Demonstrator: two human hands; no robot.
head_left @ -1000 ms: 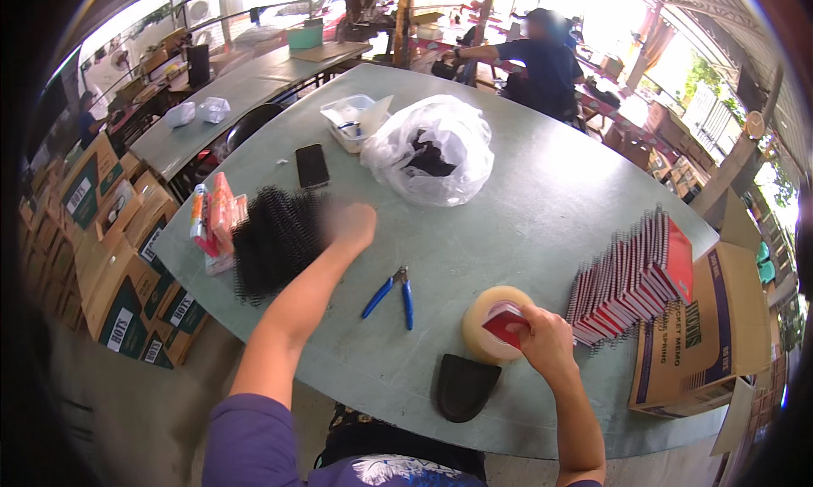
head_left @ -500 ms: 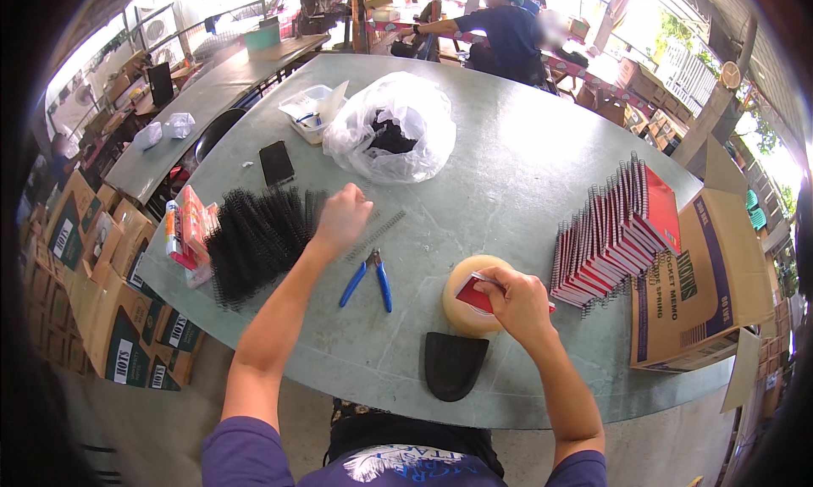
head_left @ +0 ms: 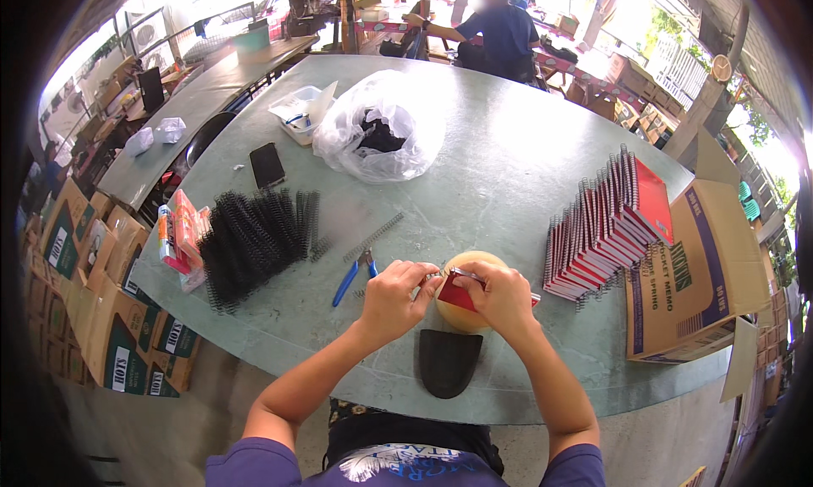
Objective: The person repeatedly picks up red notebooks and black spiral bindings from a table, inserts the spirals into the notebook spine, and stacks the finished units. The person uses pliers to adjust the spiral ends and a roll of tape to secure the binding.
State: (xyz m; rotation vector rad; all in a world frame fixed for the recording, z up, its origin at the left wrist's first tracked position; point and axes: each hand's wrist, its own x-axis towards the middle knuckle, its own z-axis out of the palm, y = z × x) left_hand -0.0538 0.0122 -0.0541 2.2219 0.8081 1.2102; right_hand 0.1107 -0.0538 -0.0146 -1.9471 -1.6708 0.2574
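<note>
A small red notebook [head_left: 456,296] is pinched in my right hand [head_left: 501,299], fingers closed, above a wide roll of clear yellowish tape [head_left: 467,324]. My left hand [head_left: 395,301] is closed at the notebook's upper left corner, its thumb and finger pinching a thin wire coil [head_left: 440,273] that meets the edge. How far the coil is threaded cannot be told. Blue-handled cutting pliers [head_left: 345,285] lie left of my left hand, beside a loose coil [head_left: 377,235]. A dark rounded pad [head_left: 449,364] lies in front of the tape roll.
A heap of black spiral coils [head_left: 254,241] lies left, beside orange-and-white packs [head_left: 182,233]. Spiral-bound red notebooks [head_left: 601,241] stand stacked right, by an open cardboard box [head_left: 686,275]. Farther back are a plastic bag [head_left: 415,144], a tub [head_left: 298,130] and a black phone-like slab [head_left: 267,165]. Another person [head_left: 500,42] sits beyond.
My left hand has moved from the coil heap to the notebook, a coil now in its fingers. My right hand still holds the notebook over the tape roll. The other person's arm has shifted.
</note>
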